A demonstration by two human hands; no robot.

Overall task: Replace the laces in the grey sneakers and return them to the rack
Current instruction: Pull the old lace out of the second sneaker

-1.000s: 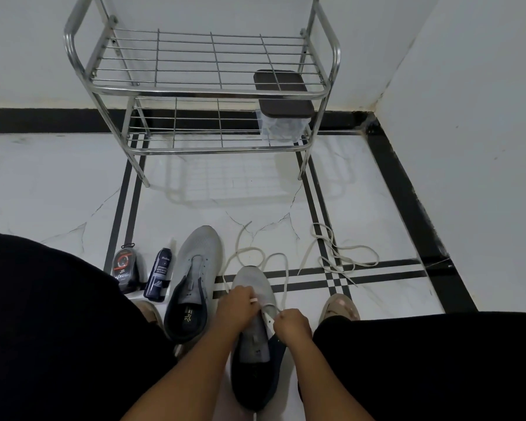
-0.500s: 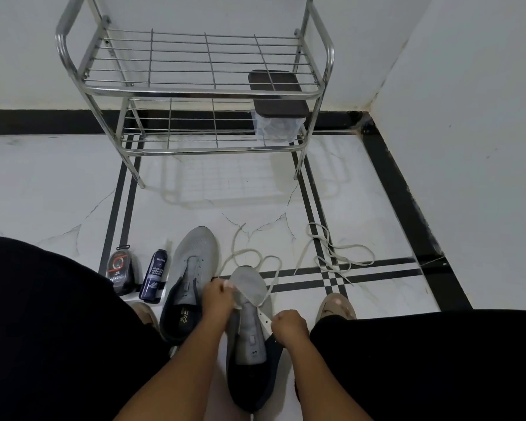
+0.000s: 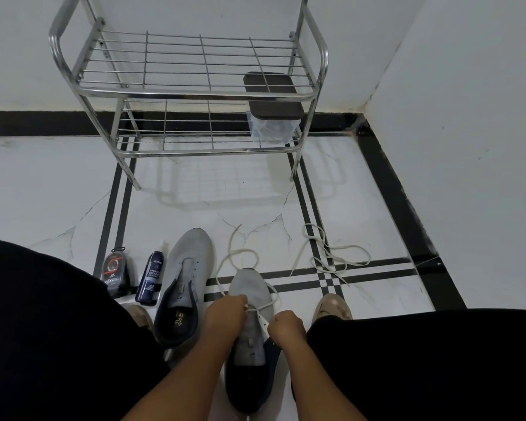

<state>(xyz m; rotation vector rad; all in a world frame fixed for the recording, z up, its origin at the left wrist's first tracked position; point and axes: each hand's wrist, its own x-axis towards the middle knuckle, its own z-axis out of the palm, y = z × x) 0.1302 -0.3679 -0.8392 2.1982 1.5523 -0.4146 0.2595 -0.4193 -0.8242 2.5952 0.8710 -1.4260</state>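
- the grey sneaker (image 3: 249, 302) being laced stands on the floor (image 3: 225, 202) between the knees, toe pointing at the rack (image 3: 195, 92).
- the left hand (image 3: 225, 312) pinches the lace (image 3: 263, 305); the right hand (image 3: 287, 326) is curled on the shoe's right edge.
- the lace runs sideways between them, so i think the next pull goes left.
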